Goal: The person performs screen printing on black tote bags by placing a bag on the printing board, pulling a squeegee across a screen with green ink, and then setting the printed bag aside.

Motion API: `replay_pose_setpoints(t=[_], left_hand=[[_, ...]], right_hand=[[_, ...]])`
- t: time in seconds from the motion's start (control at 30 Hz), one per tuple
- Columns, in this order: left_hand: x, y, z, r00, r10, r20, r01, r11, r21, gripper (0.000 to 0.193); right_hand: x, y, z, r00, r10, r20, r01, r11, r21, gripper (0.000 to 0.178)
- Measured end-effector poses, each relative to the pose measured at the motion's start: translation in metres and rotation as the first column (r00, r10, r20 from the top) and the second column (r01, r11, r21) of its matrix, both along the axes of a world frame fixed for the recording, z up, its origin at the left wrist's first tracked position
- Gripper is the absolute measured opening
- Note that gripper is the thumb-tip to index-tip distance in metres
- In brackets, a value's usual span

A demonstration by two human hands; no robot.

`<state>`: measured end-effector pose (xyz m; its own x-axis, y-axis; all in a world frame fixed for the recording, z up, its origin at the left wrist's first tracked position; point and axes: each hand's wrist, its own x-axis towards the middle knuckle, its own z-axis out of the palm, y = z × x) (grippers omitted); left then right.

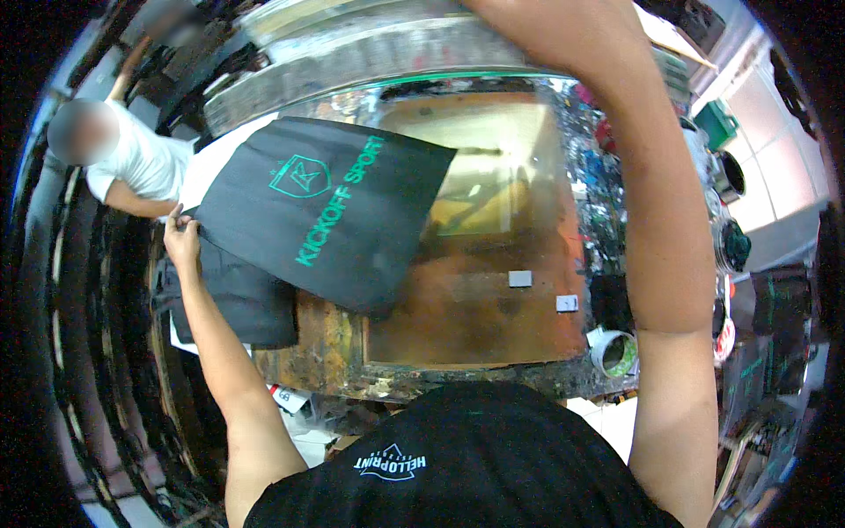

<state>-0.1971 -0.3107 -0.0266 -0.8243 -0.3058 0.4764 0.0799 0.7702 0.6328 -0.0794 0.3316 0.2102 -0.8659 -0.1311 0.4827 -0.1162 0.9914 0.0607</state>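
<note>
A dark fabric panel [374, 202] with a green crest and green lettering hangs tilted over the left part of the worktable. My left hand [182, 238] pinches its left corner between thumb and fingers. Beneath that corner lies a stack of dark fabric [246, 299], partly covered by the panel. My right hand [537, 26] reaches far forward to the top edge of the picture; its fingers are cut off, so what it holds or touches is hidden. Below the panel is a framed printing screen [475, 339] with a brown, shiny surface and a yellowish lit area.
Two small pale blocks [520, 279] rest on the screen's right side. An open white tub [613, 352] with green inside stands at the near right corner. A co-worker in a white shirt [145, 154] stands at the left, one arm near the panel. More cans [729, 173] line the right.
</note>
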Motion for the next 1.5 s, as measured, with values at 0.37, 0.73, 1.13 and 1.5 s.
replay_pose_setpoints(t=[0.37, 0.73, 1.13, 1.5], left_hand=[[0.143, 0.168, -0.048, 0.948, -0.083, -0.306, -0.007, 0.959, -0.283, 0.017], [0.21, 0.241, -0.102, 0.996, -0.085, 0.025, 0.088, 0.972, -0.219, 0.021], [0.194, 0.181, -0.106, 0.993, 0.115, 0.015, -0.085, 0.811, -0.578, 0.031], [0.145, 0.161, -0.128, 0.865, 0.298, 0.404, 0.068, 0.728, -0.682, 0.027]], right_hand=[[0.006, -0.004, -0.016, 0.941, 0.048, -0.334, -0.035, 0.998, 0.044, 0.065], [-0.008, 0.016, -0.024, 0.958, 0.074, -0.278, -0.06, 0.996, 0.059, 0.062], [-0.009, 0.013, -0.02, 0.955, 0.077, -0.287, -0.07, 0.997, 0.036, 0.062], [-0.003, 0.009, -0.02, 0.953, 0.08, -0.293, -0.074, 0.997, 0.03, 0.05]])
